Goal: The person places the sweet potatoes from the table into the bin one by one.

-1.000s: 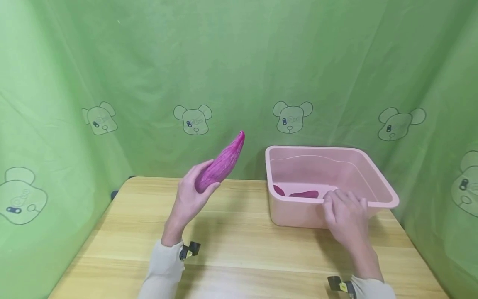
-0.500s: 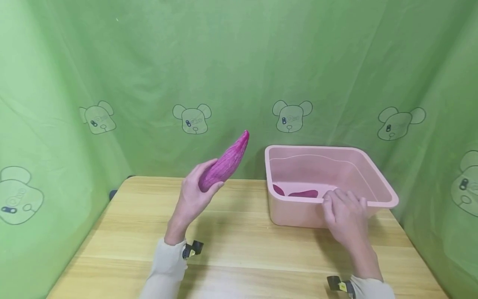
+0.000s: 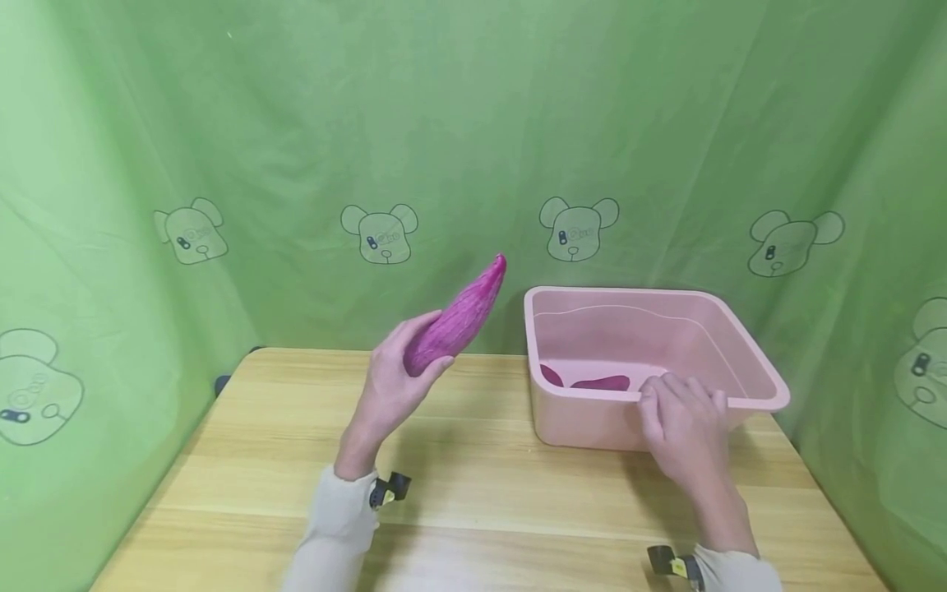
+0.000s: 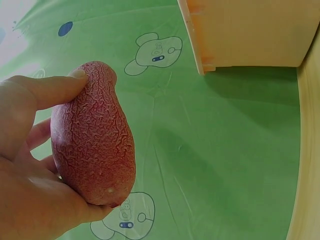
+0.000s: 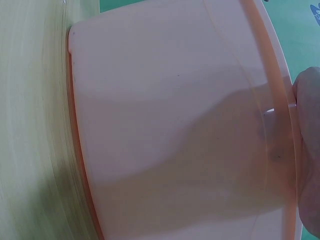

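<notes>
My left hand grips a purple sweet potato by its thick end, above the table. Its pointed end tilts up and to the right. In the left wrist view the sweet potato shows wrinkled skin, with the thumb across one end and other fingers behind it. On the right, my right hand holds the near rim of a pink plastic basin, fingers curled over the edge. Two dark purple-red pieces, one at the left and a longer one, lie inside, partly hidden by the near wall.
The wooden table carries the basin at its back right. A green curtain with bear-head prints hangs behind and along both sides. Small black cameras are strapped at both wrists.
My left hand has drifted a little to the right with the sweet potato, closer to the basin. The right hand and the basin stay in place.
</notes>
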`<state>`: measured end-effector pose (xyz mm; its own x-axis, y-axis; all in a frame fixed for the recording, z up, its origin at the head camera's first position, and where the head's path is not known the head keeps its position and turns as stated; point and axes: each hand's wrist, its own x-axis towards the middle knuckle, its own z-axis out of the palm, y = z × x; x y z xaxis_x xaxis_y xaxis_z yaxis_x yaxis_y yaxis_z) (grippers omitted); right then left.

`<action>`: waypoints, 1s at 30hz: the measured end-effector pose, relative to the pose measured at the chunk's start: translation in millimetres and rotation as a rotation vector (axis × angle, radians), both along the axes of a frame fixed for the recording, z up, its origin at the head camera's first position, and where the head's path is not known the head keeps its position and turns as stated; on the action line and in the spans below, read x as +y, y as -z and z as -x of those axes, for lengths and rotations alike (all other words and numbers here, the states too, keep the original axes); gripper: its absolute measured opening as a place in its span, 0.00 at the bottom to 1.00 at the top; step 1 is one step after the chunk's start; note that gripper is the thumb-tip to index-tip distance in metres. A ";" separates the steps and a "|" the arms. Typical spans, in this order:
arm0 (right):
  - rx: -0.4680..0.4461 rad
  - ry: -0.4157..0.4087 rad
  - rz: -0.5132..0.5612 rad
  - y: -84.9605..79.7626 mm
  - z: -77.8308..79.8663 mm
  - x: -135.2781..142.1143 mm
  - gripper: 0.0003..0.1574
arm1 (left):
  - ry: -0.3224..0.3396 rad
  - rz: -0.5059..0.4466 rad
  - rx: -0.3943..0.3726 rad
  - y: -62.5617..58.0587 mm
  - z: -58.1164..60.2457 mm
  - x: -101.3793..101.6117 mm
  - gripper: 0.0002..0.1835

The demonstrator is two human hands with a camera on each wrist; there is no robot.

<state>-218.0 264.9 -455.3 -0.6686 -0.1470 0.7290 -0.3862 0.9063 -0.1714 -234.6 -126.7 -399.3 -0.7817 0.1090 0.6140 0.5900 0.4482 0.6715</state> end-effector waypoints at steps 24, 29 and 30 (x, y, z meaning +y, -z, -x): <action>0.005 -0.006 -0.006 -1.9 -1.3 -1.1 0.16 | 0.062 0.004 0.025 -7.7 4.6 31.3 0.34; -0.002 -0.002 -0.003 -1.3 -1.1 -0.4 0.16 | 0.080 0.012 0.031 -9.2 6.5 37.0 0.34; -0.003 -0.001 -0.001 -1.2 -1.1 -0.3 0.16 | 0.083 0.014 0.030 -9.6 6.9 38.2 0.34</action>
